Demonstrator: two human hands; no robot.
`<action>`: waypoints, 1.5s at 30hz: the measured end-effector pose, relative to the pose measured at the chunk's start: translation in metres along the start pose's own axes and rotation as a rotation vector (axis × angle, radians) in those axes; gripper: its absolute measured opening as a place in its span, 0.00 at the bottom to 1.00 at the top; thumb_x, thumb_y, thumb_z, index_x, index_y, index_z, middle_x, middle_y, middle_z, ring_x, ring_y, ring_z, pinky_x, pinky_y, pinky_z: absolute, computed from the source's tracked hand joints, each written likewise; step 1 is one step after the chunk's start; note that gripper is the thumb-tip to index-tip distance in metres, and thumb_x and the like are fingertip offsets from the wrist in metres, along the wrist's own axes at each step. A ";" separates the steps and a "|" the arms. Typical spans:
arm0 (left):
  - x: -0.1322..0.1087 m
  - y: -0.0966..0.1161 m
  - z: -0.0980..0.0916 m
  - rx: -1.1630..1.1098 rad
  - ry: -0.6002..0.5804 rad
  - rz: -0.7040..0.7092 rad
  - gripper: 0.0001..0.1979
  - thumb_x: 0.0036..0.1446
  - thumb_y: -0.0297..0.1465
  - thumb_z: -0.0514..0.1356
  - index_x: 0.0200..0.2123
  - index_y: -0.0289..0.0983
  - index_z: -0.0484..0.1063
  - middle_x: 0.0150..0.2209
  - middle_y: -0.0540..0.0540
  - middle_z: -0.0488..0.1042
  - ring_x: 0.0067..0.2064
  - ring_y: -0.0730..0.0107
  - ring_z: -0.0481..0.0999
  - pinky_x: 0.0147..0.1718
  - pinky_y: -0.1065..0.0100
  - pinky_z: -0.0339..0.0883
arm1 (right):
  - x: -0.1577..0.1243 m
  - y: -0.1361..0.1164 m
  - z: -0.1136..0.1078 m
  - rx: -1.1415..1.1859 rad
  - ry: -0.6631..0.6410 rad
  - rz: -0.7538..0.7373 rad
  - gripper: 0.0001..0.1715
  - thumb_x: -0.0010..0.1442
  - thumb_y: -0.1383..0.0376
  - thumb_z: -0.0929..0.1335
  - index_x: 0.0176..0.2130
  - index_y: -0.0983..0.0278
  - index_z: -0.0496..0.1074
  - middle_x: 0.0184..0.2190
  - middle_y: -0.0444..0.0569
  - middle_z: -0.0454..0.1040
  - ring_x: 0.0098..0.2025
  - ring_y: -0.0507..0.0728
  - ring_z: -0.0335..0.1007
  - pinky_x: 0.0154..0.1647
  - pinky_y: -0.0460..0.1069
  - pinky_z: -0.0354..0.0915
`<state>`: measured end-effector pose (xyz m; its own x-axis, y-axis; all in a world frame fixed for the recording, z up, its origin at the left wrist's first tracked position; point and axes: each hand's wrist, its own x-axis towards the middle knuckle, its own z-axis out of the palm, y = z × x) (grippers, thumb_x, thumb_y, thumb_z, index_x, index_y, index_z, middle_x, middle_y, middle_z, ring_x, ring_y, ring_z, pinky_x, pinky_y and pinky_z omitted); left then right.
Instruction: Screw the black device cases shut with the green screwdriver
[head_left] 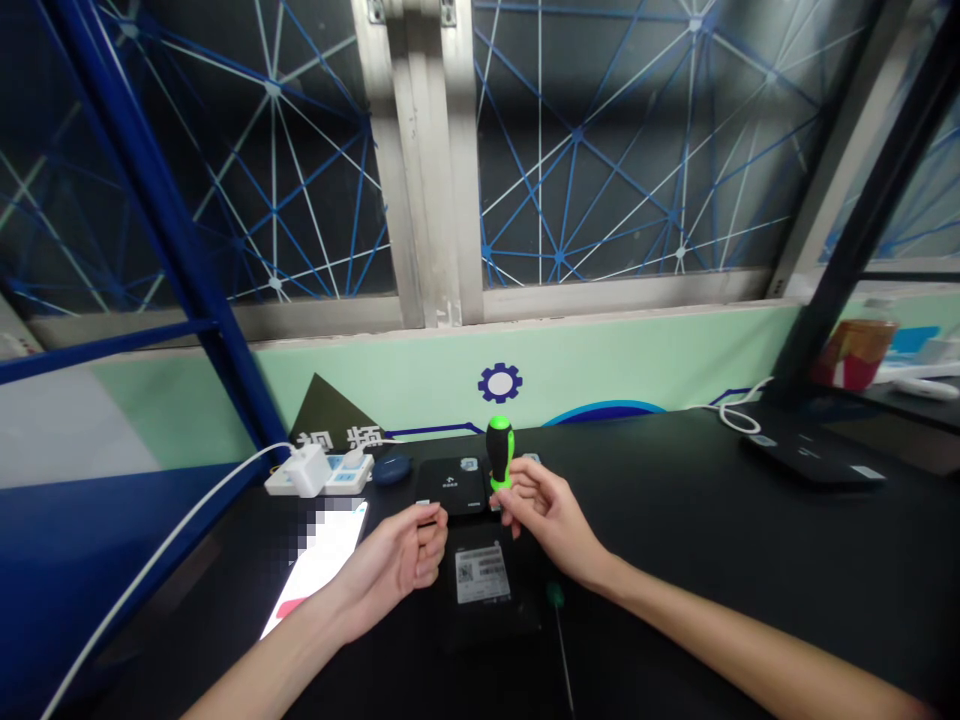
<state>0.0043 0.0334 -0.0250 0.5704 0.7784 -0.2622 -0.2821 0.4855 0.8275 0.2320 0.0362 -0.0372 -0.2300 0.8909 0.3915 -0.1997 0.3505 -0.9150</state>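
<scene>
My right hand [544, 510] grips a screwdriver with a black and bright green handle [500, 455], which stands upright above the fingers. Its shaft is hidden by the hand. My left hand [397, 562] is curled beside a flat black device [450, 485], with its fingertips at the device's near edge. Whether those fingers hold a small piece, I cannot tell. Closer to me, a second black device with a white barcode label [481, 574] lies between my hands. A thin screwdriver with a dark green handle [556, 597] lies on the table to its right.
A lit phone [319, 560] lies left of my left hand. Behind it are a white power strip [345, 473] with a plugged-in charger, a white cable and a dark blue oval case [391, 468]. A black flat device [810, 458] sits at the right. A blue steel post [187, 250] rises at the left.
</scene>
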 end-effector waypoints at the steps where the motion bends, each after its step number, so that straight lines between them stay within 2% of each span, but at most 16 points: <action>1: 0.000 0.000 0.000 0.006 0.004 0.000 0.13 0.62 0.39 0.61 0.31 0.35 0.69 0.24 0.54 0.59 0.22 0.78 0.54 0.22 0.74 0.50 | 0.000 0.000 0.000 0.002 0.010 0.002 0.16 0.59 0.58 0.73 0.42 0.62 0.67 0.32 0.44 0.71 0.27 0.49 0.67 0.24 0.43 0.66; 6: 0.000 0.000 0.000 0.002 0.005 0.002 0.13 0.62 0.38 0.60 0.31 0.35 0.69 0.24 0.54 0.58 0.22 0.78 0.53 0.22 0.74 0.50 | -0.001 -0.002 0.002 0.005 0.040 -0.003 0.20 0.55 0.58 0.76 0.41 0.61 0.66 0.29 0.40 0.67 0.26 0.49 0.66 0.22 0.42 0.66; 9: 0.000 0.000 -0.001 -0.009 -0.002 0.000 0.13 0.63 0.38 0.59 0.31 0.35 0.69 0.23 0.54 0.58 0.22 0.78 0.53 0.22 0.74 0.50 | -0.002 -0.005 0.002 0.006 0.020 0.005 0.19 0.57 0.57 0.74 0.44 0.62 0.68 0.30 0.42 0.68 0.26 0.49 0.66 0.23 0.43 0.67; 14: 0.001 0.000 -0.003 -0.012 -0.007 -0.003 0.12 0.64 0.37 0.59 0.31 0.35 0.69 0.24 0.54 0.58 0.22 0.78 0.53 0.22 0.73 0.50 | -0.003 -0.009 0.002 -0.029 -0.003 -0.002 0.16 0.62 0.55 0.70 0.40 0.65 0.70 0.25 0.42 0.68 0.23 0.48 0.64 0.25 0.44 0.67; 20: 0.001 0.000 -0.002 -0.007 -0.006 -0.004 0.13 0.65 0.37 0.58 0.31 0.35 0.69 0.24 0.54 0.59 0.22 0.78 0.53 0.22 0.73 0.49 | -0.002 0.000 0.001 0.006 0.016 0.021 0.19 0.55 0.57 0.75 0.40 0.62 0.66 0.23 0.39 0.68 0.23 0.49 0.66 0.22 0.43 0.66; 24: 0.000 -0.001 -0.002 -0.009 0.001 -0.002 0.13 0.64 0.37 0.58 0.31 0.34 0.69 0.24 0.54 0.59 0.22 0.78 0.53 0.23 0.73 0.49 | 0.000 0.001 0.000 -0.037 0.023 0.012 0.21 0.53 0.58 0.77 0.37 0.61 0.64 0.26 0.40 0.71 0.23 0.48 0.66 0.22 0.42 0.64; 27: -0.001 -0.001 -0.002 -0.003 0.004 -0.002 0.13 0.64 0.37 0.58 0.31 0.35 0.69 0.23 0.54 0.58 0.22 0.78 0.53 0.22 0.73 0.49 | -0.001 -0.004 0.001 -0.042 0.020 0.018 0.21 0.55 0.58 0.76 0.39 0.61 0.63 0.27 0.42 0.73 0.24 0.49 0.68 0.24 0.44 0.65; 31: -0.001 0.000 -0.002 0.015 0.006 0.003 0.12 0.64 0.37 0.58 0.31 0.35 0.69 0.23 0.54 0.59 0.22 0.78 0.53 0.22 0.73 0.49 | -0.003 -0.008 0.000 -0.029 -0.030 -0.003 0.16 0.62 0.56 0.71 0.44 0.63 0.66 0.31 0.46 0.75 0.26 0.50 0.69 0.28 0.45 0.66; 37: 0.002 -0.001 -0.003 0.178 0.058 0.063 0.13 0.62 0.40 0.59 0.31 0.36 0.68 0.22 0.55 0.60 0.21 0.78 0.55 0.21 0.72 0.47 | -0.002 -0.004 0.000 -0.032 -0.021 -0.014 0.15 0.63 0.57 0.70 0.44 0.64 0.69 0.33 0.47 0.75 0.27 0.49 0.69 0.28 0.45 0.66; 45: 0.001 0.000 -0.002 0.325 0.130 0.125 0.15 0.59 0.43 0.60 0.30 0.37 0.67 0.21 0.56 0.60 0.21 0.77 0.57 0.21 0.73 0.49 | 0.001 0.000 0.000 -0.025 0.045 -0.007 0.20 0.55 0.58 0.76 0.37 0.61 0.64 0.25 0.38 0.67 0.24 0.49 0.68 0.23 0.43 0.66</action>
<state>0.0034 0.0351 -0.0267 0.4383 0.8779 -0.1927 -0.0716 0.2479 0.9661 0.2324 0.0367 -0.0365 -0.1856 0.9004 0.3934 -0.1771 0.3632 -0.9147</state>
